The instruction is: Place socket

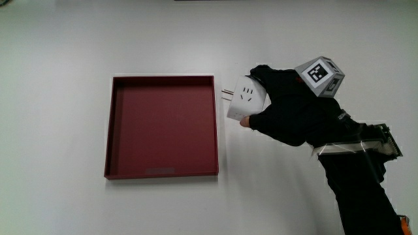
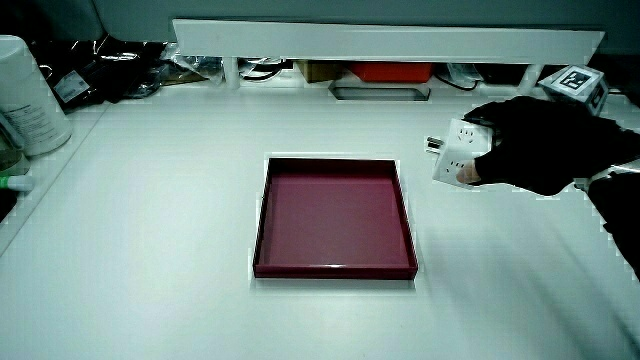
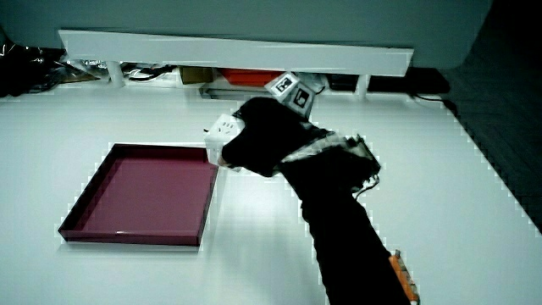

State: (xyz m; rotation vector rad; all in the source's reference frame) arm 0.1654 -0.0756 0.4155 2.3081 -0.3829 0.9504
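Carry step: your hand [image 1: 287, 114] has its grip clamped on the white socket [image 1: 246, 98], held just beside the red tray [image 1: 163, 173] at its 3 o'clock rim. Next, judge: move toward 9 o'clock over the tray, lower, release

You cannot see the part of the white cube-shaped plastic socket [image 1: 245, 98] that the black-gloved hand [image 1: 294, 114] covers. Beside the socket, fingertip placement is hidden. In a side view the forearm [image 3: 356, 246] is cut off by the frame edge.
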